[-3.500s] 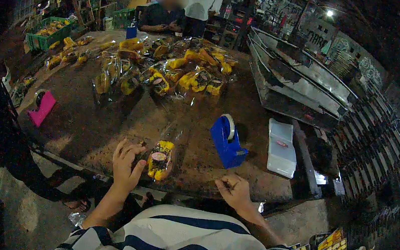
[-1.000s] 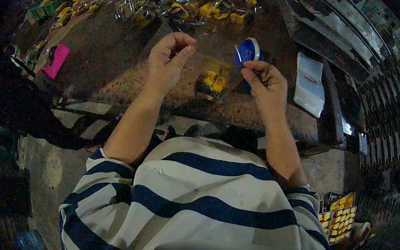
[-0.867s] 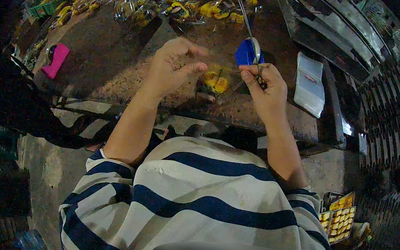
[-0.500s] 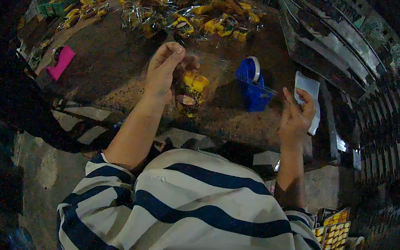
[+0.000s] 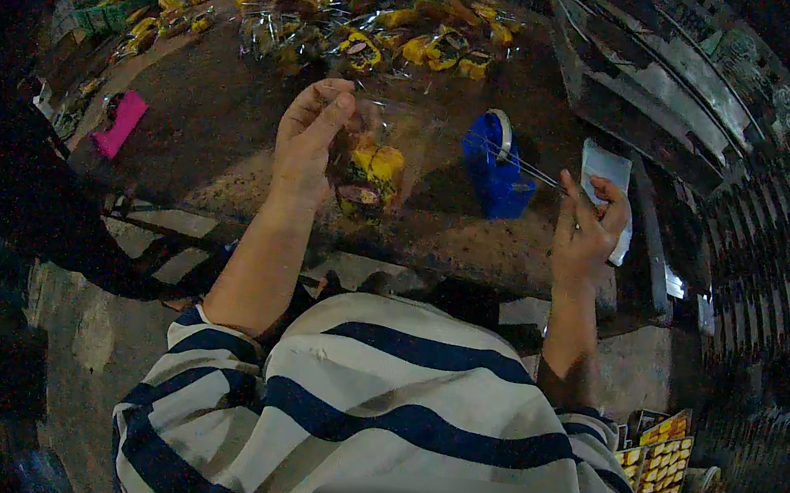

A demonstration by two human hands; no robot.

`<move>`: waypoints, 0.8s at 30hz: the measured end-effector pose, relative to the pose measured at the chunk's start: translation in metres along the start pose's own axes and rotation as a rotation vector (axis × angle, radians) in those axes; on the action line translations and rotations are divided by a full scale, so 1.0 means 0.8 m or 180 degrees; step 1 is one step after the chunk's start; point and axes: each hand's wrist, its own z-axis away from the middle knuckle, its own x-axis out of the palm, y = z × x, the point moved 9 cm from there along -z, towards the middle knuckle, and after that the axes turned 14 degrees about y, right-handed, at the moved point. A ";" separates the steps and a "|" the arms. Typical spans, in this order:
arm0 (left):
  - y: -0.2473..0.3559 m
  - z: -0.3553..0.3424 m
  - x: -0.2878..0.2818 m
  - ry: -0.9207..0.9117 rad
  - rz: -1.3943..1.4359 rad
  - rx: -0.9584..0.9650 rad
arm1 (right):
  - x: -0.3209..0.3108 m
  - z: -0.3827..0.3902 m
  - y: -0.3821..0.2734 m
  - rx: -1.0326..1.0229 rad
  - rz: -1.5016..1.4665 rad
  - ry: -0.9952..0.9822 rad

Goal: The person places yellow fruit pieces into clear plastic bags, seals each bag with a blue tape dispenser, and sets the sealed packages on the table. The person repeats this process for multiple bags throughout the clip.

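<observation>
One bag of yellow bread (image 5: pixel 378 166) lies near the table (image 5: pixel 231 130) edge, long axis near to far, just right of the left hand (image 5: pixel 307 143), the nearer one, seemingly pinching the bag's far end. Well right, the right hand (image 5: pixel 587 230) pinches clear tape (image 5: pixel 536 172) stretching from the blue dispenser (image 5: pixel 504 195); farther lie more bagged breads (image 5: pixel 441 48).

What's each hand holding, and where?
Left grip: clear plastic bag of yellow food, by its upper end. Right grip: thin, clear tape strip, by one end.
</observation>
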 end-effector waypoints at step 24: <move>0.004 -0.018 -0.010 -0.0362 -0.1778 0.0743 | 0.073 -0.028 -0.060 0.1945 -0.1857 -0.1926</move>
